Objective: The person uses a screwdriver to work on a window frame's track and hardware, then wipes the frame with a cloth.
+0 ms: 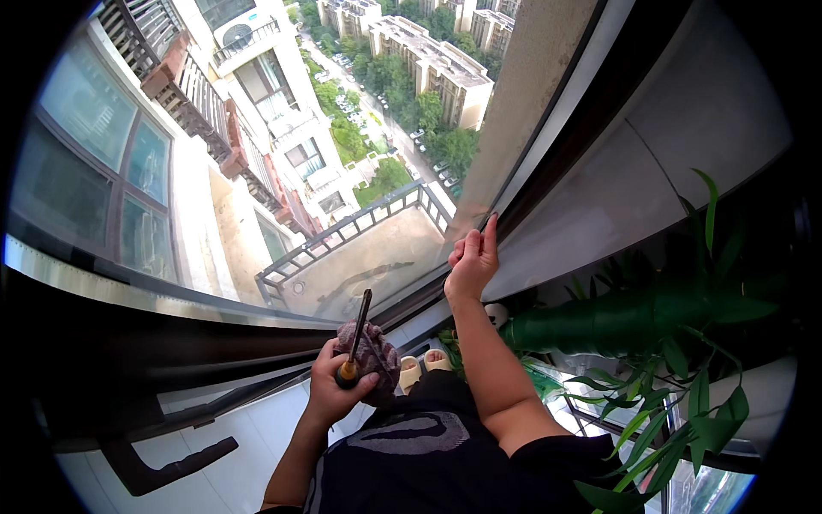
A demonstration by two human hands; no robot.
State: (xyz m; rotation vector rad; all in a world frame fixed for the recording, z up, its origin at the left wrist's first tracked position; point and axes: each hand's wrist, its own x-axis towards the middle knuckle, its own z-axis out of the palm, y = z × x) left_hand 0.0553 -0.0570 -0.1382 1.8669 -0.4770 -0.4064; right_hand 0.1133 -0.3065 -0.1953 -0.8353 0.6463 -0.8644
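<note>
Screwdriver (355, 343), upright, sits gripped in the closed fingers of the left hand (330, 392), bunched with a purplish cloth (382, 361). The right hand (472, 270) curls beside the dark window frame (585, 118); I cannot tell whether its fingers pinch anything. Pale floor tiles (257, 427) spread below, leafy plants (711, 433) at right, a grey railing (342, 233) outside.

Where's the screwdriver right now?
The screwdriver is below and left of centre in the head view, in the grip of the left hand, together with a bunched purplish cloth.
</note>
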